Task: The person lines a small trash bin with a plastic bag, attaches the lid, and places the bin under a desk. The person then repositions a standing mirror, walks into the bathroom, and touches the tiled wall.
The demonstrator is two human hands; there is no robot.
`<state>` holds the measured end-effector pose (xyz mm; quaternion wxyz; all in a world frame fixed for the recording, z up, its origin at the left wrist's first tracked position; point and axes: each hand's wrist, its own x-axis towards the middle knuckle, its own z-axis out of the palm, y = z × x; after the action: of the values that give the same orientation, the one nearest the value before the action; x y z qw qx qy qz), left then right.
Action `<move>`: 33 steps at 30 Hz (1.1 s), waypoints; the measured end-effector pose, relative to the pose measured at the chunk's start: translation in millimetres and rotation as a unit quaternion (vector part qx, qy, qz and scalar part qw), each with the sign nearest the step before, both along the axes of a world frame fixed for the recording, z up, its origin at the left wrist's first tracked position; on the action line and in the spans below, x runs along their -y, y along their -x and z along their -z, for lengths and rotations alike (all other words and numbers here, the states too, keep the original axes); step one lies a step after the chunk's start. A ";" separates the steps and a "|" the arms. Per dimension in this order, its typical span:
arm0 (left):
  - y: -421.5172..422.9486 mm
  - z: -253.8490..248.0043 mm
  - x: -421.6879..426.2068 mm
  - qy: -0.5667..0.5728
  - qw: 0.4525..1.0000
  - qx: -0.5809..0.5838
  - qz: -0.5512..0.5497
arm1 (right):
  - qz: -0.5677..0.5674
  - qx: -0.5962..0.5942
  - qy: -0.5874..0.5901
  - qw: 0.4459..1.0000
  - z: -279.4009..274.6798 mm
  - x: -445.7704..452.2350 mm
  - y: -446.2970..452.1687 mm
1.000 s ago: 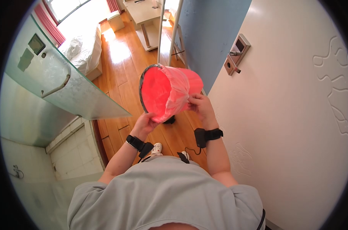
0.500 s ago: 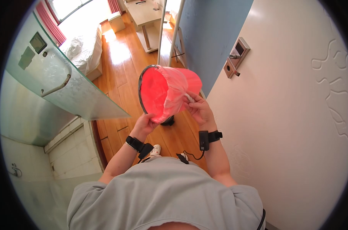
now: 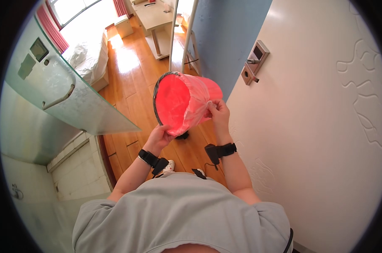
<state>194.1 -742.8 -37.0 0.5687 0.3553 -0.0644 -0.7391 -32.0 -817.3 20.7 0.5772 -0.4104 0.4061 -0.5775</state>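
A red trash can (image 3: 172,93) is held tilted in the air, its mouth facing left with a dark band along part of the rim. A thin translucent plastic bag (image 3: 194,95) is folded over the rim and drawn taut along the outside. My left hand (image 3: 160,135) grips the lower rim, thumb at the opening. My right hand (image 3: 219,111) is closed in a pinch on gathered bag plastic at the can's side. Both wrists wear black straps with small boxes.
A white door (image 3: 300,109) with a metal handle (image 3: 254,63) stands close on the right. On the left is a glass door (image 3: 60,80) with a curved bar. A mirror frame, a desk (image 3: 155,19) and a bed (image 3: 88,59) are farther off on the wooden floor (image 3: 134,99).
My right hand has turned and shifted slightly right, and its fingers now pinch the bag closer to the can's side. The can has rotated a little; my left hand keeps its place.
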 end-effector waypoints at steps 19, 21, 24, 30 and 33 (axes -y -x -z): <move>-0.1 1.8 2.5 -0.015 0.999 -0.028 -0.010 | 0.066 -0.452 0.228 0.860 -16.9 -6.5 18.9; 1.6 -3.0 1.7 -0.025 0.999 -0.012 -0.019 | 0.061 -0.450 0.219 0.863 -11.4 -3.1 22.0; 2.4 -3.1 2.1 -0.035 0.999 0.008 -0.028 | -0.028 -0.361 0.098 0.927 5.1 5.6 27.8; 4.5 -1.4 -0.5 -0.009 0.999 0.037 -0.012 | -0.104 0.176 -0.213 0.955 4.2 1.8 18.6; 8.4 -0.3 -2.3 -0.005 0.999 0.044 -0.018 | -0.075 0.262 -0.202 0.941 8.6 -2.5 10.2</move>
<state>185.7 -740.6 -36.7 0.5766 0.3914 -0.0787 -0.7128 -42.2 -814.8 12.1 0.7755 -0.1489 0.3166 -0.5255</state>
